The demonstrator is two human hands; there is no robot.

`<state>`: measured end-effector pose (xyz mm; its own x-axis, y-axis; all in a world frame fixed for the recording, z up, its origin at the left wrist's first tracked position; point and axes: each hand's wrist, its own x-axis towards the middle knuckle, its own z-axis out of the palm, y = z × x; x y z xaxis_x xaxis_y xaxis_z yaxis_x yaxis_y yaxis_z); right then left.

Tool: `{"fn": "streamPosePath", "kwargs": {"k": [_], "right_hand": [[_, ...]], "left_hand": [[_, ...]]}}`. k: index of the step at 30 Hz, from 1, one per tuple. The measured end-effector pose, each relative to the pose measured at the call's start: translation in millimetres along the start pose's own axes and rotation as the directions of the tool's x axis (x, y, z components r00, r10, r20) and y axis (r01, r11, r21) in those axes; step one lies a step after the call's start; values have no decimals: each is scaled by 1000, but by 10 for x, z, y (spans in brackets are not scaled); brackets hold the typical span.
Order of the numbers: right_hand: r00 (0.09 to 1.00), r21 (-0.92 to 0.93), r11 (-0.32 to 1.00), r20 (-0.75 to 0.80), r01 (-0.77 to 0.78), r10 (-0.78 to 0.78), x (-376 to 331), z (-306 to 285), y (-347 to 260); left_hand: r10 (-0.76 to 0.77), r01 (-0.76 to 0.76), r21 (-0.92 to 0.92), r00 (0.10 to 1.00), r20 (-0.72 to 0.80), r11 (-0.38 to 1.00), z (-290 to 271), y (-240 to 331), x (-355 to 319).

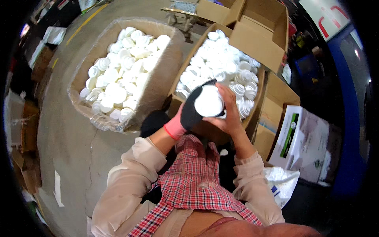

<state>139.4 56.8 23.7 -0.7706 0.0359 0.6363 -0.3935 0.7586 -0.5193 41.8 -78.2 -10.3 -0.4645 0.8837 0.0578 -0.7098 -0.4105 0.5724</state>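
Observation:
Both hands are together above the near end of a cardboard box (pixel 258 112). My left hand (pixel 191 112), in a black-palmed pink glove, is closed round a round white plastic piece (pixel 208 102). From the other side, my bare right hand (pixel 231 112) grips its edge with bent fingers. The piece's smooth round face is turned up, and its underside is hidden. Beneath and beyond my hands, the box is full of white stepped plastic parts (pixel 241 89). More round white plastic pieces (pixel 115 93) fill a plastic-lined carton (pixel 152 89) on the left.
Open cardboard boxes (pixel 258 37) stand behind and to the right of the full box. A white carton (pixel 302 144) sits at the right, beside a white plastic bag (pixel 282 183). A small metal-legged stand (pixel 179 12) is at the back. Concrete floor (pixel 73 130) lies left.

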Motion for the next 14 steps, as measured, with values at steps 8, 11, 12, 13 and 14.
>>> {"fn": "streamPosePath", "kwargs": {"k": [8, 11, 12, 13, 14], "right_hand": [[930, 215, 965, 364, -147, 60, 600, 825, 329], [920, 291, 948, 392, -130, 5, 1165, 1397, 248], [930, 210, 974, 367, -82, -1, 1326, 1465, 237], [936, 160, 987, 350, -22, -36, 1503, 1566, 139], [913, 149, 986, 408, -70, 3, 1593, 1633, 108]], "left_hand": [[361, 83, 871, 888, -285, 484, -564, 475, -414], [533, 270, 910, 743, -404, 314, -824, 835, -779], [549, 286, 883, 699, -458, 372, -770, 1020, -937], [419, 72, 559, 585, -695, 826, -935, 1016, -1242], [252, -320, 115, 428, -868, 940, -1133, 990, -1518]]}}
